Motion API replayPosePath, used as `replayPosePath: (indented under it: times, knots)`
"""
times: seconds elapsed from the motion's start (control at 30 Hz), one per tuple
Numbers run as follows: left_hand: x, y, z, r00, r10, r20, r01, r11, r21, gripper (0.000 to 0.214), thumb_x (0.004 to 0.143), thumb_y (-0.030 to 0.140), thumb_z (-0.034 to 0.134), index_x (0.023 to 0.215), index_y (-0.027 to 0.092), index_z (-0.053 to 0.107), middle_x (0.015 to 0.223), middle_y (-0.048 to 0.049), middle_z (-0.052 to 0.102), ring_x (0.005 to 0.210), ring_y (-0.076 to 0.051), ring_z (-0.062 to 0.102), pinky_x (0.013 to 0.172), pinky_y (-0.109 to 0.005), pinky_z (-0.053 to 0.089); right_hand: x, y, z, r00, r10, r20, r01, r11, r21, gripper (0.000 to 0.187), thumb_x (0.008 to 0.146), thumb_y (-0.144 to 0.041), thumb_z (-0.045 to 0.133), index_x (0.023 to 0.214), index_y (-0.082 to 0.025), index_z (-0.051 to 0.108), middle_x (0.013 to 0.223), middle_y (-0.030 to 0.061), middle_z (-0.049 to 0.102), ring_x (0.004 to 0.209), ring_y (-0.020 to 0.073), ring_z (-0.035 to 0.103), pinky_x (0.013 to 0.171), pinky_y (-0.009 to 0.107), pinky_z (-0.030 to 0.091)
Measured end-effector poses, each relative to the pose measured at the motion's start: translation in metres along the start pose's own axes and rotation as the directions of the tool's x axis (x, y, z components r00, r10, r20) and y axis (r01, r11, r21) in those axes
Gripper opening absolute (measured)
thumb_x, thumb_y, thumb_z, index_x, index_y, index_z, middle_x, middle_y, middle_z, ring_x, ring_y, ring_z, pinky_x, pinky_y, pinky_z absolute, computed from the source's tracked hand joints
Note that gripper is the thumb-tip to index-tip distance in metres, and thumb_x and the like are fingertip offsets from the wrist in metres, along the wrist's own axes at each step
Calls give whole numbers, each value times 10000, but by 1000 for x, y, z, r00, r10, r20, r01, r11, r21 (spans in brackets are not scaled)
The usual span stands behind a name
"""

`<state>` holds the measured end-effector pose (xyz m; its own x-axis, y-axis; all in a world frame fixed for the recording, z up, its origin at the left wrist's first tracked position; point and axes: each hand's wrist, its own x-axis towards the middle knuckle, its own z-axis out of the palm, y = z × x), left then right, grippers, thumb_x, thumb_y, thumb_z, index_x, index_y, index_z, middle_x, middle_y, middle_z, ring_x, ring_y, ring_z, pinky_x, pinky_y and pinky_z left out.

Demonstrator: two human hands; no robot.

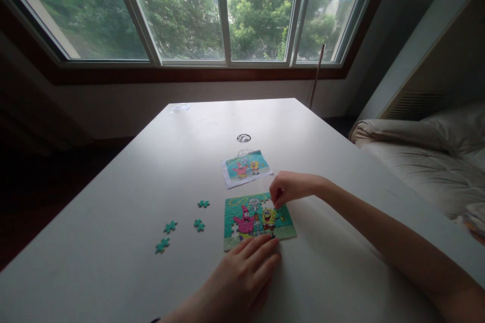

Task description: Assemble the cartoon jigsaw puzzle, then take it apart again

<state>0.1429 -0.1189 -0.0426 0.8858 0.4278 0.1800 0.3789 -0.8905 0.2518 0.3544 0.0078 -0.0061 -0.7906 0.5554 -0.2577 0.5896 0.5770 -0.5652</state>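
A mostly filled jigsaw puzzle with cartoon figures lies flat on the white table. White gaps show near its upper right and its lower left. My left hand lies along the puzzle's bottom edge, fingers stretched out and fingertips touching it. Over the upper right gap, my right hand is closed in a pinch; whatever is between its fingertips is hidden. Loose teal puzzle pieces lie to the left: one piece farthest away, another nearer, and two more, a piece and a piece, further left.
Just beyond the puzzle lies a printed picture sheet of the same figures. A round table hole is behind it. A clear plastic scrap rests at the table's far left corner. Beige bedding borders the right side, and a window fills the back.
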Motion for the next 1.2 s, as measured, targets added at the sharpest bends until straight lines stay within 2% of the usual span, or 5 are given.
replayPosePath:
  times: [0.3, 0.83, 1.07, 1.2]
  knots:
    - [1, 0, -3, 999, 8, -50, -9, 999, -35, 337, 817, 111, 424, 1148, 141, 474, 1259, -104, 508, 1194, -233, 423, 963, -378, 415, 2, 4, 2, 1000, 5, -8, -5, 1000, 14, 142, 654, -220, 689, 743, -111, 705, 642, 17, 650, 559, 86, 540, 499, 158, 370]
    - [0, 1, -4, 1000, -1, 10, 1, 1000, -20, 348, 815, 106, 417, 1158, 134, 471, 1278, -102, 492, 1207, -235, 406, 973, -385, 405, 3, 7, 3, 1000, 27, 5, -28, 997, 77, 175, 641, -244, 701, 739, -99, 701, 639, 17, 639, 568, 88, 534, 503, 158, 377]
    - [1, 0, -3, 999, 9, -44, -10, 1000, -27, 334, 821, 107, 410, 1147, 141, 475, 1256, -115, 511, 1193, -236, 427, 957, -380, 417, 3, 7, 4, 1000, 25, 4, -25, 997, 75, 175, 645, -249, 697, 740, -102, 698, 644, 17, 644, 574, 90, 541, 508, 159, 380]
    - [2, 1, -5, 999, 8, -35, -9, 1000, -27, 320, 829, 116, 404, 1138, 141, 481, 1251, -115, 514, 1191, -233, 429, 956, -372, 419, 2, 5, 4, 1000, 20, -4, -20, 999, 47, 145, 651, -229, 687, 734, -112, 695, 642, 12, 644, 571, 90, 543, 503, 161, 373]
